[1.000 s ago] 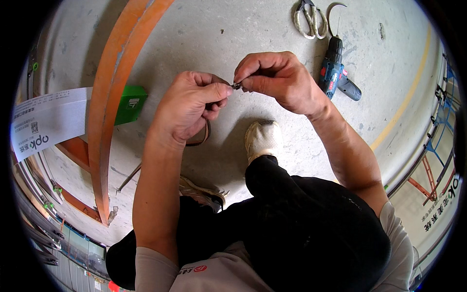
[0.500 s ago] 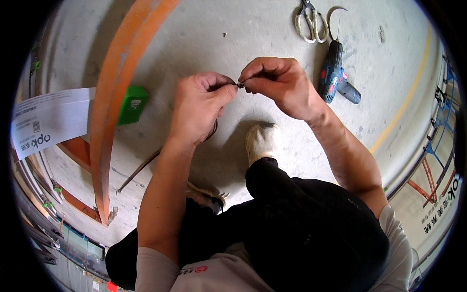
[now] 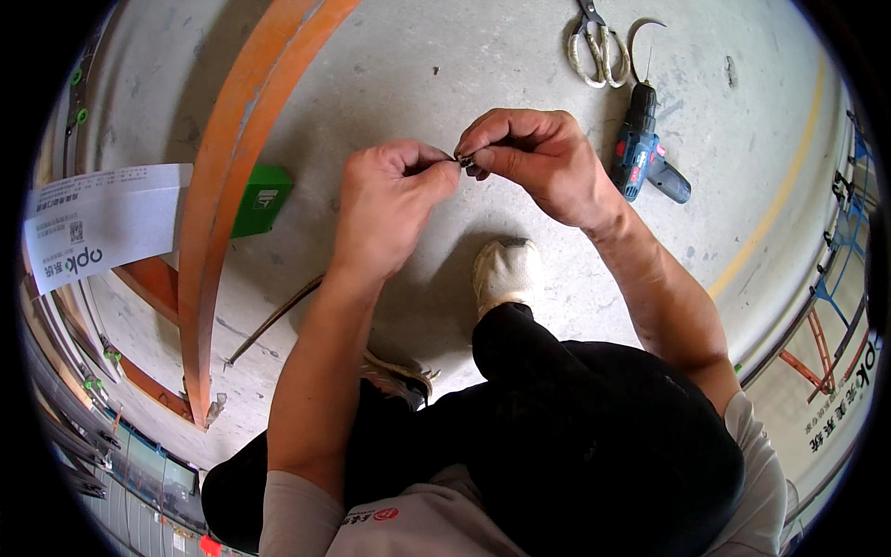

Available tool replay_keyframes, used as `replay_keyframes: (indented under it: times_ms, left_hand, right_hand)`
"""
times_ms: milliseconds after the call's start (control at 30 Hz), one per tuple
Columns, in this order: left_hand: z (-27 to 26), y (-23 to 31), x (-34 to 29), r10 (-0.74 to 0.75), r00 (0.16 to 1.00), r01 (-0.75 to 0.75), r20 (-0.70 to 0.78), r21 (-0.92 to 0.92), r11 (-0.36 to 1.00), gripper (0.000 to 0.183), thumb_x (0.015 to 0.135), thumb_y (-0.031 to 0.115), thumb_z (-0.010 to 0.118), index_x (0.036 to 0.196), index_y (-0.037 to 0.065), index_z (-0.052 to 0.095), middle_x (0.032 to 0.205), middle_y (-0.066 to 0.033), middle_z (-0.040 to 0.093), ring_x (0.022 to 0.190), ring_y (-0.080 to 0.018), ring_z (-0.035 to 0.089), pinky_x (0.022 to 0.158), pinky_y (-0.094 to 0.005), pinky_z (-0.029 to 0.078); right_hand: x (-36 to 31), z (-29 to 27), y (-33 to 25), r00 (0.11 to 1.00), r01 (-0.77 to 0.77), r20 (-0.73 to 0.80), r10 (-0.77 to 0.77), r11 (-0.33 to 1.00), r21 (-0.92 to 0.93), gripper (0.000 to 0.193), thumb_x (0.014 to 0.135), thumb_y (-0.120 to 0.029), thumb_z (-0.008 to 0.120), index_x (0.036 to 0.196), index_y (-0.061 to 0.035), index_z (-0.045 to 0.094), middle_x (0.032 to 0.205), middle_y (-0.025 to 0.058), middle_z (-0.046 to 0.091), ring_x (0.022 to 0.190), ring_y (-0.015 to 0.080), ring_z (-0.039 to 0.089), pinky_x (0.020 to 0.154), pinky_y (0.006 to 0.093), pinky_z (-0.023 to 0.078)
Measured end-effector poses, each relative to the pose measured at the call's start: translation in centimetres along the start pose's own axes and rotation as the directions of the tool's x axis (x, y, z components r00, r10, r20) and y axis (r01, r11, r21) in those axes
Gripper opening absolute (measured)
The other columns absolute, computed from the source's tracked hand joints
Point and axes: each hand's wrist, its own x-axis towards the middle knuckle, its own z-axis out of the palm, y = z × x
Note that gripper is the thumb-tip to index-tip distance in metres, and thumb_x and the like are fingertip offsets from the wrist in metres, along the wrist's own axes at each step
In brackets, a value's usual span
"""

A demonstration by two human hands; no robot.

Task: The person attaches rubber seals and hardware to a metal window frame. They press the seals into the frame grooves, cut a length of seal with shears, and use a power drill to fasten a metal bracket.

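Observation:
My left hand [image 3: 385,200] is closed in a pinch, with a thin dark tip just showing at its fingertips. My right hand [image 3: 548,167] pinches a small dark metal piece [image 3: 465,161] right against that tip. Both pairs of fingertips nearly meet above the floor. From behind my left forearm a long thin dark strip [image 3: 274,320] runs down to the floor on the left; whether it is what my left fingers hold is hidden. The metal piece is too small to make out its exact shape.
On the concrete floor at the right lie a cordless drill [image 3: 639,148], scissors [image 3: 599,56] with wrapped handles and a curved dark hook-like piece [image 3: 634,42]. An orange metal frame [image 3: 218,176] rises at the left, beside a green box [image 3: 262,200] and a white printed sheet [image 3: 111,223].
The right fingers have turned slightly, and more of the small metal piece shows. The strip's loop below my left hand is out of sight. The view has shifted a little.

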Motion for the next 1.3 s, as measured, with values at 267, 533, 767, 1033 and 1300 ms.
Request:
replay_keyframes:
  times_ms: [267, 533, 767, 1033, 1300]
  left_hand:
    - [-0.4, -0.2, 0.1, -0.017, 0.987, 0.015, 0.161, 0.017, 1.0, 0.024, 0.095, 0.014, 0.061, 0.107, -0.005, 0.069, 0.081, -0.0034, 0.065, 0.058, -0.0046, 0.046, 0.051, -0.0211, 0.038]
    - [-2.3, -2.0, 0.5, -0.02, 0.98, 0.02, 0.196, 0.0, 1.0, 0.027, 0.097, 0.011, 0.056, 0.115, -0.006, 0.067, 0.081, -0.0066, 0.066, 0.053, -0.0029, 0.042, 0.047, -0.0204, 0.036]
    - [-2.4, -1.3, 0.6, -0.044, 0.995, 0.047, 0.09, -0.023, 0.999, 0.021, 0.097, 0.013, 0.056, 0.103, -0.004, 0.067, 0.075, -0.0057, 0.062, 0.052, -0.0035, 0.04, 0.047, -0.0211, 0.033]
    - [-2.0, -1.1, 0.6, -0.021, 1.0, 0.021, 0.007, -0.03, 0.999, 0.019, 0.096, 0.014, 0.057, 0.097, -0.002, 0.067, 0.071, -0.004, 0.06, 0.054, -0.0046, 0.042, 0.048, -0.0216, 0.033]
    - [-2.5, -2.1, 1.0, -0.022, 0.997, 0.014, -0.081, -0.1, 0.995, 0.019, 0.097, 0.012, 0.057, 0.098, -0.004, 0.066, 0.069, -0.0033, 0.058, 0.053, -0.0052, 0.043, 0.047, -0.0222, 0.032]
  right_hand:
    - [0.8, 0.0, -0.1, 0.998, 0.061, 0.027, -0.062, 0.998, 0.031, 0.008, 0.092, -0.001, 0.07, 0.098, 0.0034, 0.072, 0.11, 0.0079, 0.063, 0.098, 0.0137, 0.063, 0.084, 0.0252, 0.052]
    - [2.7, -0.1, 1.6, 0.995, 0.058, 0.087, -0.055, 0.998, -0.03, 0.012, 0.092, -0.006, 0.072, 0.101, 0.0018, 0.074, 0.101, 0.0076, 0.066, 0.092, 0.0152, 0.063, 0.083, 0.028, 0.052]
    - [9.1, -3.0, 2.8, 0.944, 0.194, -0.011, -0.329, 0.583, -0.789, 0.022, 0.087, -0.005, 0.069, 0.109, -0.0063, 0.071, 0.1, 0.0118, 0.065, 0.087, 0.0273, 0.066, 0.079, 0.0355, 0.054]
    - [11.4, -3.6, 3.6, 0.948, 0.209, 0.148, -0.283, 0.199, -0.957, 0.017, 0.086, -0.006, 0.054, 0.099, -0.0098, 0.064, 0.108, 0.0168, 0.064, 0.095, 0.0386, 0.065, 0.083, 0.0454, 0.054]
    - [4.3, -12.0, -1.2, 0.606, -0.05, -0.693, -0.391, 0.85, -0.524, 0.012, 0.089, -0.005, 0.06, 0.096, 0.0021, 0.066, 0.077, 0.0161, 0.069, 0.065, 0.0232, 0.066, 0.062, 0.0351, 0.053]
